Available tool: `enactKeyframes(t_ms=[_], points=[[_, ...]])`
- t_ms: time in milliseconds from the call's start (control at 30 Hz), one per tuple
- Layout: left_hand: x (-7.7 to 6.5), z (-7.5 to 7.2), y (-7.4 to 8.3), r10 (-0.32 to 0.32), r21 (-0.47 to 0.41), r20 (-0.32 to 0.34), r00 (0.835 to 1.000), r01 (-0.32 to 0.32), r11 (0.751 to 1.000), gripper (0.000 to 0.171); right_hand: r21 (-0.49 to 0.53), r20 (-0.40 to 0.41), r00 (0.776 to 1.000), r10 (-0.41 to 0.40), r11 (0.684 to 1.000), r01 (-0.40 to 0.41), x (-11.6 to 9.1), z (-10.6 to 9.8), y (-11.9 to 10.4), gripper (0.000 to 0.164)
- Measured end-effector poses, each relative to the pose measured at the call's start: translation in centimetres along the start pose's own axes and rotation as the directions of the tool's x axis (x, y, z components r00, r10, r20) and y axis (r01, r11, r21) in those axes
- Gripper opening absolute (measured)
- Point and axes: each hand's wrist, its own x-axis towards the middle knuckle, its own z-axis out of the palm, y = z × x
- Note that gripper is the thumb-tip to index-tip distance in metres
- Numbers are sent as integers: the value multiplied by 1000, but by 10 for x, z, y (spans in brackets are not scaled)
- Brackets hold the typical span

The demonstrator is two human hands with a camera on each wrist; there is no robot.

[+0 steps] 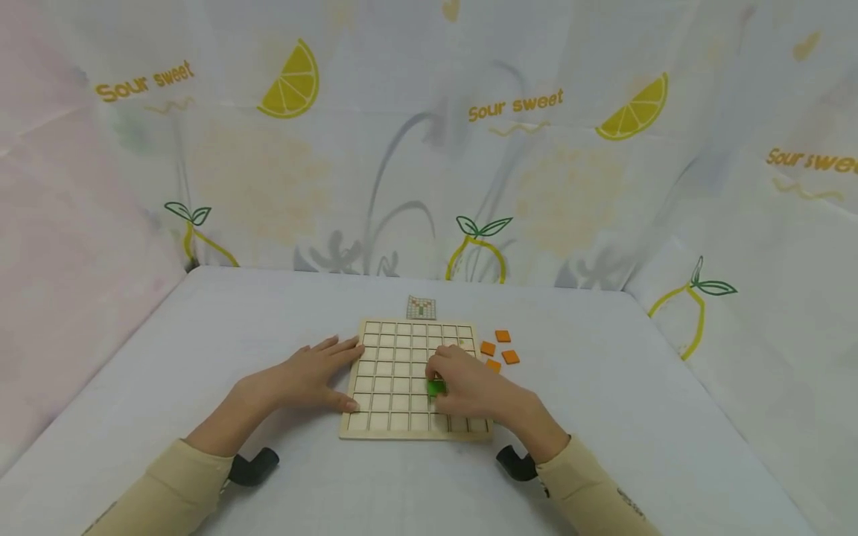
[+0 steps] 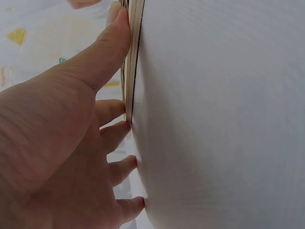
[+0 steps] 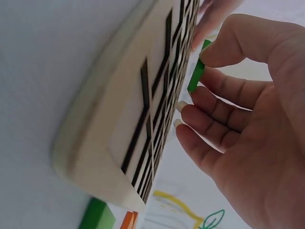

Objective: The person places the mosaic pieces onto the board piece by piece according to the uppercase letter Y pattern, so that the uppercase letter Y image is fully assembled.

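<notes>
A light wooden board [image 1: 402, 435] with a grid of square recesses lies on the white surface. My right hand [image 1: 465, 383] pinches a thin green square tile [image 1: 436, 388] between thumb and fingers, close over the right half of the grid. The right wrist view shows this green tile [image 3: 198, 67] tilted, its edge toward the camera. My left hand [image 1: 308, 376] rests at the board's left edge, fingers spread, with the thumb on the rim. From the left wrist, the thumb [image 2: 112, 40] overlaps the board's side, and some fingertips touch the white surface.
Several orange square tiles [image 1: 503, 336] lie right of the board. Another green tile [image 3: 97, 214] shows beside the board's corner in the right wrist view. Behind the board lies a small card [image 1: 421, 307] with a coloured grid pattern. Lemon-printed cloth walls [image 1: 415, 149] enclose the surface.
</notes>
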Motion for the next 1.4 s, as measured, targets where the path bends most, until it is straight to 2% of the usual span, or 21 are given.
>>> enactKeyframes(t_ms=[200, 333, 767, 1400], points=[[0, 0, 1, 3, -1, 0, 1000, -3, 1000, 104, -32, 36, 999, 22, 999, -21, 2, 6, -9, 20], [0, 0, 2, 4, 4, 3, 1000, -4, 1000, 104, -35, 32, 999, 35, 999, -34, 1, 9, -11, 22], [1, -1, 0, -5, -4, 5, 1000, 5, 1000, 105, -56, 17, 1000, 2, 998, -1, 0, 10, -26, 26], [2, -1, 0, -3, -11, 5, 1000, 3, 1000, 104, -81, 2, 1000, -22, 996, 22, 0, 13, -27, 16]])
